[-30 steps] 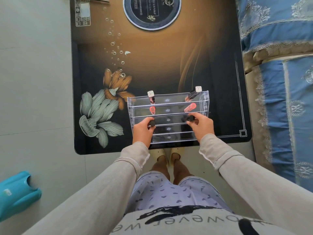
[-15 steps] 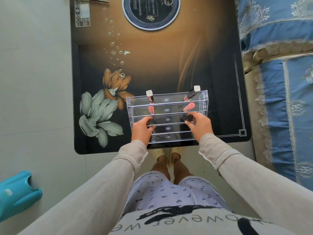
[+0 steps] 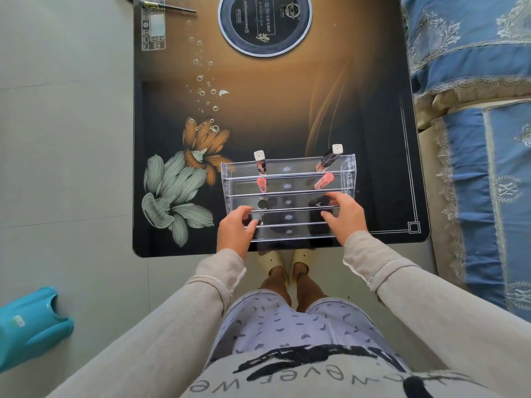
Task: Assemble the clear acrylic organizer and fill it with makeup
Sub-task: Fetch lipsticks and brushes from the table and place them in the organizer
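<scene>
The clear acrylic organizer [image 3: 287,193] stands with its stepped tiers at the table's near edge. Its back tier holds two gloss tubes with square pale caps [image 3: 260,162] [image 3: 330,158]. The second tier holds two coral-pink tubes [image 3: 262,183] [image 3: 324,180]. Two black-capped tubes [image 3: 262,203] [image 3: 318,201] stand in the third tier. My left hand [image 3: 234,229] hovers over the front tiers with loosely curled fingers, a little short of the left black cap, and holds nothing. My right hand [image 3: 344,215] has its fingers spread, and the fingertips are just at the right black tube.
The dark glass table [image 3: 287,110] carries a flower print, a round black hob plate [image 3: 265,23] at the far end, and a thin tool [image 3: 166,6] at the far left. A blue bedspread [image 3: 474,139] lies to the right. A teal plastic object [image 3: 28,326] sits on the floor at left.
Both hands held the black-capped tubes in the third tier. They have let go and drawn back toward me; the left one is now apart from its tube.
</scene>
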`<state>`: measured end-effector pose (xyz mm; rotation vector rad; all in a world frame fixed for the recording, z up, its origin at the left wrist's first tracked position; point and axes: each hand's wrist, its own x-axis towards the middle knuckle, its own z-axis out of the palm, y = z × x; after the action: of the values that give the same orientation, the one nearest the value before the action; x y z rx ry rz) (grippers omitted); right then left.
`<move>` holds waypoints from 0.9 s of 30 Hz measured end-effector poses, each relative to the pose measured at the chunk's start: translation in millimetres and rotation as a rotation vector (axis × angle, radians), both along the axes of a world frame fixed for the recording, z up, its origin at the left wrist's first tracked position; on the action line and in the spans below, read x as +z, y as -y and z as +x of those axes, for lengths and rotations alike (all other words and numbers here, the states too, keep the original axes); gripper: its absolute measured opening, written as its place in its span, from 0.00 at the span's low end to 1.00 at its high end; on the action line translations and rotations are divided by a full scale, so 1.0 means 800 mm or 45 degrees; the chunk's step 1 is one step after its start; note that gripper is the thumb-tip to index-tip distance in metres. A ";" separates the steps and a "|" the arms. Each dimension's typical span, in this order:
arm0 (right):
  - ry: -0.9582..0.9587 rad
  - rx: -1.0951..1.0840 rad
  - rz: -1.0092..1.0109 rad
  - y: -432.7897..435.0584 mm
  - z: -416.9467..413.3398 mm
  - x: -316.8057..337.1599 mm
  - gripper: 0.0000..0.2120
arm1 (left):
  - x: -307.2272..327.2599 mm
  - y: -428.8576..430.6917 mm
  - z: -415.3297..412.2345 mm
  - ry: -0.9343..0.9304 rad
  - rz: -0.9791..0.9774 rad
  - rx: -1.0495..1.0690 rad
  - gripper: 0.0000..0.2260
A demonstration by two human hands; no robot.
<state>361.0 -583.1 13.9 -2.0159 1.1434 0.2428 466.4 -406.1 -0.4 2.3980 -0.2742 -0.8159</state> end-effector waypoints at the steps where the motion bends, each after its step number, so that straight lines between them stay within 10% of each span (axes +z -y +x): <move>1: 0.009 -0.021 -0.020 -0.003 -0.007 0.001 0.17 | -0.001 -0.006 -0.002 0.013 0.016 0.000 0.10; 15: -0.773 -0.032 0.428 -0.032 -0.178 -0.030 0.10 | -0.018 -0.146 -0.053 -0.611 0.730 -0.343 0.12; 27: -0.913 0.603 0.318 -0.014 -0.125 -0.046 0.13 | 0.008 -0.188 -0.128 -0.500 0.287 0.588 0.09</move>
<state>261.2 -571.9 -23.0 -1.9880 0.9405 1.3635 363.8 -255.7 5.8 2.2945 0.5322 -1.1034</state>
